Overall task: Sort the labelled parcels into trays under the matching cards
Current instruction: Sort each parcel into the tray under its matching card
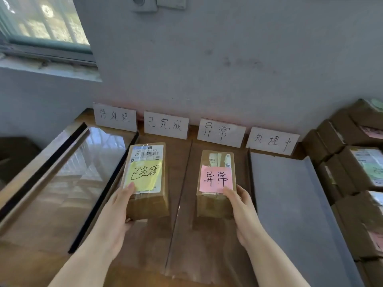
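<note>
Two brown parcels sit in the middle trays. The parcel with a yellow note (pixel 146 179) lies in the clear tray (pixel 178 214) under the second card (pixel 166 124); my left hand (pixel 119 210) grips its near left corner, thumb on top. The parcel with a pink note (pixel 215 183) lies in the third tray (pixel 207 255) under the third card (pixel 220 132), whose writing matches the note. My right hand (pixel 241 206) grips its near right corner.
A clear tray with black edges (pixel 68 175) stands at the left under the first card (pixel 115 117). A grey tray (pixel 290 204) lies at the right under the fourth card (pixel 272 140). Several stacked labelled parcels (pixel 356 168) fill the far right. The wall stands close behind.
</note>
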The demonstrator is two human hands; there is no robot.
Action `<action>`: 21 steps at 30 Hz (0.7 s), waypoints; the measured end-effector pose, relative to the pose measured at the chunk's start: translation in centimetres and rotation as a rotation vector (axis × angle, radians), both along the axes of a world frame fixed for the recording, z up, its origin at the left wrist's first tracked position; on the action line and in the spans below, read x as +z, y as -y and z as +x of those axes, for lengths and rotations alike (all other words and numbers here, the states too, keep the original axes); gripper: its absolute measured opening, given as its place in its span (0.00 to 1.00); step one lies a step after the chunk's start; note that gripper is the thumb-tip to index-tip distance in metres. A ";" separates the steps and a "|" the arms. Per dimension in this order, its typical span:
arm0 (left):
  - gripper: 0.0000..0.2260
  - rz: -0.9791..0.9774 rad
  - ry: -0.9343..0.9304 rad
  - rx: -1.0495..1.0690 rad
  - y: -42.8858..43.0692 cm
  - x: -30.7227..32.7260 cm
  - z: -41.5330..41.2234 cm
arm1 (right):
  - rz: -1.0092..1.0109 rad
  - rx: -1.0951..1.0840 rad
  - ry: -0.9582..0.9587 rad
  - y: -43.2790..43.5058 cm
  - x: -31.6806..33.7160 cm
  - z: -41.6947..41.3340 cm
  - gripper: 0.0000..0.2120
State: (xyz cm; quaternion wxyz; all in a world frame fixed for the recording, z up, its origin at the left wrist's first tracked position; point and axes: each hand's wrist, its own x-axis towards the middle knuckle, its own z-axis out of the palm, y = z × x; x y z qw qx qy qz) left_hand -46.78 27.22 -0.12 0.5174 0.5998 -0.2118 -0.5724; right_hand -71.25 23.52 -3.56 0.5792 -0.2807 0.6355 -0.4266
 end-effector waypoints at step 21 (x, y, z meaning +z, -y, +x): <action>0.17 0.163 -0.236 -0.077 9.8 -3.1 12.3 | 0.051 -0.002 -0.365 12.6 -5.7 5.0 0.22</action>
